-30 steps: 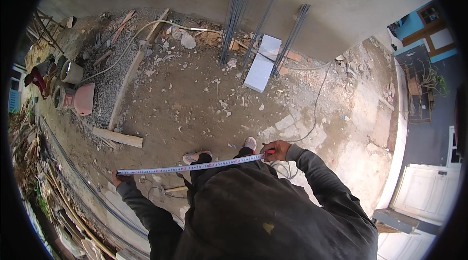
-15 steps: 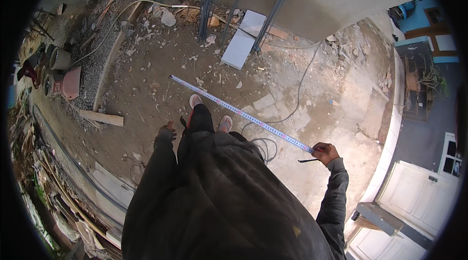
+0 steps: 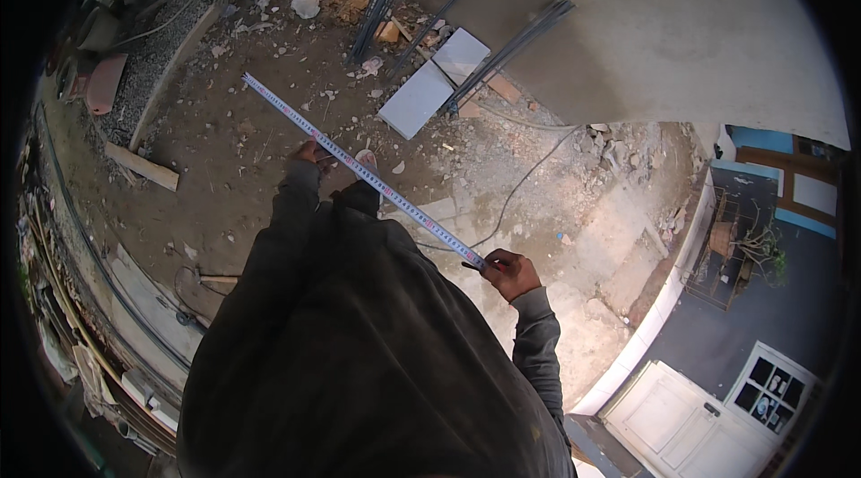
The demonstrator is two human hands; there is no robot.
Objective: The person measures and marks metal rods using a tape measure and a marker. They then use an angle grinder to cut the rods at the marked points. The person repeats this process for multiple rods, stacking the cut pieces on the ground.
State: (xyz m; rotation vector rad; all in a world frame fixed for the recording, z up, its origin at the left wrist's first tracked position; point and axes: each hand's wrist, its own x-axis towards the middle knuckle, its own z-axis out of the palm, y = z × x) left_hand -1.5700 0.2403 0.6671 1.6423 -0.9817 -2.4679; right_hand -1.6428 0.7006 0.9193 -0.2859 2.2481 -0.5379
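A long tape measure blade (image 3: 386, 186), pale with blue and red markings, stretches diagonally in front of me from far left to near right. My right hand (image 3: 513, 275) is closed round the tape measure's near end; its case is mostly covered by my fingers, with a dark strap showing beside it. The blade's far end juts out freely past my left hand. Close beside the blade, under its far half, my left hand (image 3: 308, 153) has its fingers loosely apart; whether they touch the blade I cannot make out. One sandalled foot (image 3: 366, 160) shows behind the blade.
Bundles of thin rebar (image 3: 511, 56) lean near the wall by two pale slabs (image 3: 417, 99). A dark cable (image 3: 529, 195) crosses the ground. Planks (image 3: 142, 166), a pinkish tub (image 3: 107, 83) and gravel lie left. At right are a wire rack (image 3: 717, 249) and a white door (image 3: 659, 411).
My right hand has moved left and closer in with the tape measure. The blade has shifted left, and my left hand has risen to beside it. My view has turned.
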